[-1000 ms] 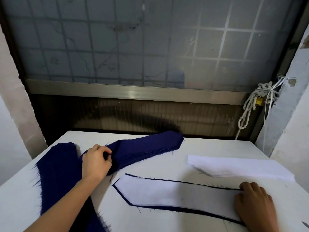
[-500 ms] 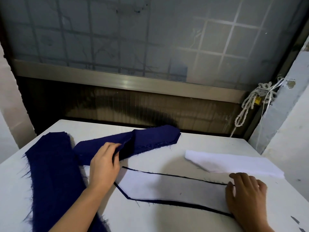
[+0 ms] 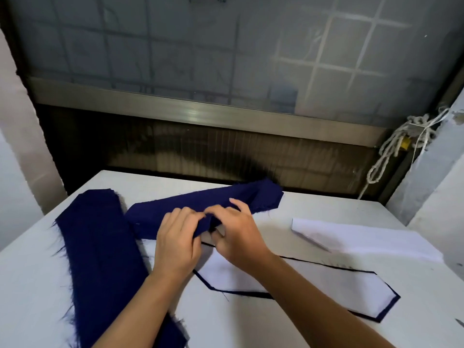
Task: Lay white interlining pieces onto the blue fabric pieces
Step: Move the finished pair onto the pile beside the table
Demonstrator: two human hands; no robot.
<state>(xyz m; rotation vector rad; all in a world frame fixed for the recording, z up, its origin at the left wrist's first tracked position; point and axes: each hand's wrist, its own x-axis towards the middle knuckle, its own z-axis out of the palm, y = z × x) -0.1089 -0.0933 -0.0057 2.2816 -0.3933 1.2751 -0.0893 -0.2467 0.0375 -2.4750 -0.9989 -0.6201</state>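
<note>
Lying pinched in left hand (image 3: 178, 244), right hand (image 3: 238, 234): blue fabric (image 3: 165, 212)

A long stack of blue fabric (image 3: 100, 259) with frayed edges lies flat at the left, running from near to far. Beside it a loose blue piece (image 3: 163, 214) slants across the back, rumpled, its pointed end far right; the left hand (image 3: 178, 242) and right hand (image 3: 238, 234) pinch its middle. In front, a white interlining piece (image 3: 339, 290) covers a blue piece, leaving a thin blue border (image 3: 386, 316). A white interlining stack (image 3: 364, 237) lies at the right.
</note>
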